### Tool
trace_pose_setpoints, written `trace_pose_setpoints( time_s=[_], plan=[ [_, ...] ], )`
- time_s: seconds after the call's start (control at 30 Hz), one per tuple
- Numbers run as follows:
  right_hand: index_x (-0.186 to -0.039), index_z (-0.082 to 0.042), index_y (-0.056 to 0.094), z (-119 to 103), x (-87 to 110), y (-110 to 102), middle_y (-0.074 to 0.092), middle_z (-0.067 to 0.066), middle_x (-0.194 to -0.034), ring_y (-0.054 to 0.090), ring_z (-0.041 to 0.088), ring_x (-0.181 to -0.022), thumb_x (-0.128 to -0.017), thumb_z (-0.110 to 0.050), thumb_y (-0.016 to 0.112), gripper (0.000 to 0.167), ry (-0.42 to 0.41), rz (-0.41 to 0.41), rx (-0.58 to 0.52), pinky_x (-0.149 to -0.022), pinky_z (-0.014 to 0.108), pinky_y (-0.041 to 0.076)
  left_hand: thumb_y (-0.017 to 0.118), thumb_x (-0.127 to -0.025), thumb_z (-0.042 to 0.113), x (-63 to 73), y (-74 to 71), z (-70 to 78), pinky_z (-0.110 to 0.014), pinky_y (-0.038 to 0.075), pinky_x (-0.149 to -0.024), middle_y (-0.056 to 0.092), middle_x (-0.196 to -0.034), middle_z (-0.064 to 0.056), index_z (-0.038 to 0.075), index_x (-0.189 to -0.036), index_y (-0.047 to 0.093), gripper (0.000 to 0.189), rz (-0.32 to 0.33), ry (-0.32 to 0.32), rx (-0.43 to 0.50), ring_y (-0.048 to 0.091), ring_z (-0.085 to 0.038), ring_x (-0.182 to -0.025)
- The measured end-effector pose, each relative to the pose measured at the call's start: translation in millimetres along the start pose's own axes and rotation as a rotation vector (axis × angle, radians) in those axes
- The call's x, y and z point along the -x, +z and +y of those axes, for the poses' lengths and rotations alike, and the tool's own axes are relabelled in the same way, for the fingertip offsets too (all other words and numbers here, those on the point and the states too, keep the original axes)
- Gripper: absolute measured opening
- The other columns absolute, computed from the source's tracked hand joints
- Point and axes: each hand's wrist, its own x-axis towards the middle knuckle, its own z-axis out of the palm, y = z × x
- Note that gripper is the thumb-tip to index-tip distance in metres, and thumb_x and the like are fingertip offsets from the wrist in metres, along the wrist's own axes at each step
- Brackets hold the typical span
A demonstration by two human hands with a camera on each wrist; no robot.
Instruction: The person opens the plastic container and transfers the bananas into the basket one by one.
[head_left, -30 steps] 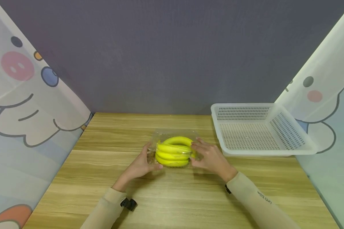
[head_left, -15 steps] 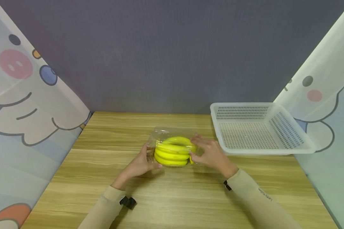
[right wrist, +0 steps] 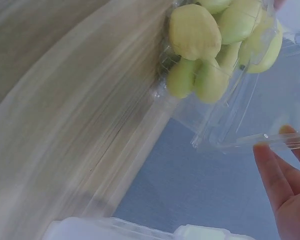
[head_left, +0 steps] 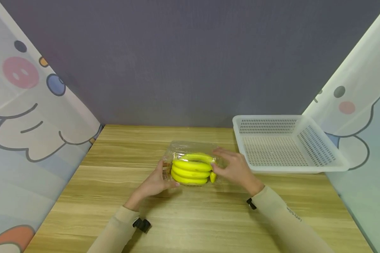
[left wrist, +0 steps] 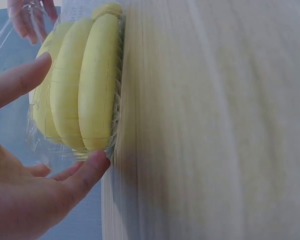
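Several yellow bananas (head_left: pixel 191 173) lie together in a clear plastic clamshell box on the wooden table. The box's lid (right wrist: pixel 260 137) is tilted up over them, with glints along its edge in the head view. My left hand (head_left: pixel 153 181) grips the left end of the box, its thumb at the lower front edge by the table. In the left wrist view the bananas (left wrist: pixel 97 82) show through the clear wall between the spread thumb and finger. My right hand (head_left: pixel 234 170) pinches the rim of the lid at its right side between thumb and fingers.
A white perforated plastic basket (head_left: pixel 304 168) stands at the back right, just beyond my right hand. The wooden table (head_left: pixel 190 221) ends at a dark grey wall (head_left: pixel 177 63) behind the box. Printed cartoon curtains (head_left: pixel 12 140) hang on both sides.
My right hand has shifted slightly up and back, and the lid's front edge has risen with it. More of the front bananas shows. My left hand keeps its place.
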Motion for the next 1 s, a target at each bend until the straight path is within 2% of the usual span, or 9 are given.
trace_pose_setpoints(
  time_s=[0.13,0.33,0.6,0.87,1.0],
  plan=[
    [-0.110,0.001,0.075,-1.7,-1.9,-2.0,0.074,0.015,-0.113,0.072,0.035,-0.103,-0.081,-0.023,0.077,0.038,0.027,0.009,-0.012,-0.083,0.048,0.059,0.089,-0.079,0.030,-1.4,1.4,-1.0,-0.056,0.042,-0.109,0.039,-0.154,-0.020,0.009,-0.162,0.001,0.123,0.008,0.012,-0.004,0.047,-0.039,-0.135],
    [-0.111,0.001,0.075,-0.5,-3.9,-2.4,0.075,0.013,-0.113,0.071,0.035,-0.105,-0.082,-0.021,0.079,0.037,0.059,0.017,-0.033,-0.087,0.048,0.058,0.089,-0.079,0.028,-2.1,2.6,-0.6,-0.057,0.042,-0.108,0.036,-0.155,-0.021,0.012,-0.162,0.008,0.117,0.002,0.028,0.017,0.045,-0.042,-0.136],
    [-0.112,-0.002,0.075,2.8,-7.4,-1.8,0.075,0.011,-0.113,0.072,0.031,-0.100,-0.083,-0.018,0.078,0.033,0.091,0.046,-0.073,-0.083,0.045,0.060,0.089,-0.079,0.032,-2.3,2.7,-2.8,-0.060,0.041,-0.108,0.035,-0.156,-0.022,0.017,-0.162,0.007,0.119,0.001,0.025,0.002,0.043,-0.044,-0.138],
    [-0.117,-0.004,0.073,2.0,-11.7,-1.6,0.073,0.010,-0.118,0.069,0.030,-0.106,-0.088,-0.022,0.079,0.035,0.211,0.029,-0.138,-0.087,0.047,0.058,0.089,-0.079,0.034,-0.9,2.4,-2.1,-0.061,0.041,-0.107,0.035,-0.157,-0.021,0.015,-0.162,0.007,0.119,0.003,0.030,-0.009,0.043,-0.044,-0.137],
    [-0.117,-0.003,0.072,2.0,-15.0,-0.9,0.073,0.011,-0.117,0.069,0.031,-0.104,-0.089,-0.021,0.079,0.035,0.245,0.044,-0.164,-0.088,0.048,0.057,0.089,-0.078,0.035,-1.3,1.7,-2.2,-0.062,0.041,-0.106,0.034,-0.157,-0.023,0.014,-0.162,0.007,0.119,0.006,0.030,-0.025,0.043,-0.045,-0.137]
  ],
)
